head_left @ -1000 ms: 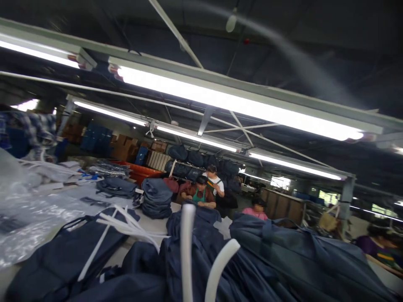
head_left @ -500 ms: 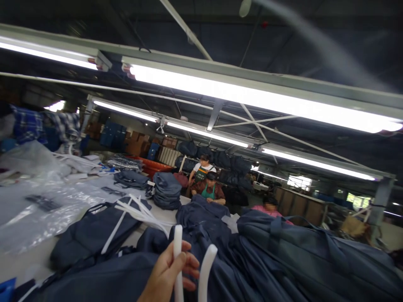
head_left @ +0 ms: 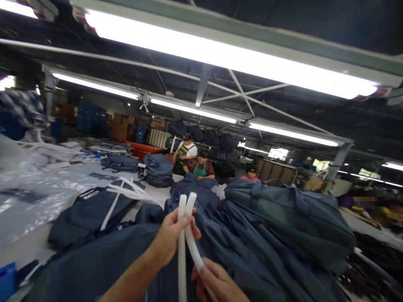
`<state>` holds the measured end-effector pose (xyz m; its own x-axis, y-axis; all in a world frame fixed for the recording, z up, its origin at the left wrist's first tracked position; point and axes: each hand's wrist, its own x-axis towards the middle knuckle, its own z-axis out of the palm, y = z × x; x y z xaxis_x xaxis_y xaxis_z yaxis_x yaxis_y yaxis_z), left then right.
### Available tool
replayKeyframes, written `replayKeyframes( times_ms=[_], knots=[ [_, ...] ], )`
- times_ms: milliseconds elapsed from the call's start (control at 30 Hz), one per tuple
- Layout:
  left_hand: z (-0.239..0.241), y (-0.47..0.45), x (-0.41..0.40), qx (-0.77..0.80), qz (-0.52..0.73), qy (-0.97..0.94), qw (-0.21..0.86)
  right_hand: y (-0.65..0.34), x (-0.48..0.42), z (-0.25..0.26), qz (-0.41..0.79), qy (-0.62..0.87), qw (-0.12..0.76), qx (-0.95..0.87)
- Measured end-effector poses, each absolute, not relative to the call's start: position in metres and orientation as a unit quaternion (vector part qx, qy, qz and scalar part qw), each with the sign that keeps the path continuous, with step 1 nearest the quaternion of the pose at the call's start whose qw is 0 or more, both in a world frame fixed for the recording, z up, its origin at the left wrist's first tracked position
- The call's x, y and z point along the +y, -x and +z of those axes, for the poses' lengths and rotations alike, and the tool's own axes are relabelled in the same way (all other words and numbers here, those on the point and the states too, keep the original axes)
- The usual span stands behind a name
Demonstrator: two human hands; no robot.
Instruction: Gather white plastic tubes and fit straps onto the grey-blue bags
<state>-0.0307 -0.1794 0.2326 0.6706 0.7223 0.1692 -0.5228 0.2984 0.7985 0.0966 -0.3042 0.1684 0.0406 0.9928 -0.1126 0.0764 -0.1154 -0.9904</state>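
Observation:
My left hand [head_left: 170, 237] is closed around two white flexible strips, foam-like or plastic, pinching them side by side near their upper ends. The straighter strip [head_left: 182, 268] hangs down from my fingers. The curved strip [head_left: 193, 247] bends down to the right, where my right hand [head_left: 218, 282] grips it lower down. Dark navy fabric bags lie beneath and around both hands. A large navy duffel bag [head_left: 283, 214] with handles lies to the right. The lower ends of the strips run out of view or behind my right hand.
More white strips [head_left: 135, 191] lie across a navy bag [head_left: 91, 214] on the left. Folded navy bags [head_left: 158, 170] are stacked beyond. Clear plastic sheeting [head_left: 28, 205] covers the table's left side. Several people work farther back. A bright tube light [head_left: 220, 54] hangs overhead.
My right hand has come into view holding the curved strip. That strip's upper end has moved left and up into my left hand, beside the first strip. The view has shifted right.

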Motion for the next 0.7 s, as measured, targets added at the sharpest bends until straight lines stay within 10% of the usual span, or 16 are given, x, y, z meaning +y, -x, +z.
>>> replayKeyframes(
  times_ms=[700],
  knots=[
    [0.251,0.025,-0.074,0.197,0.512,-0.46,0.699,-0.021,-0.484,-0.05,0.612,0.515,0.588,-0.122]
  ],
)
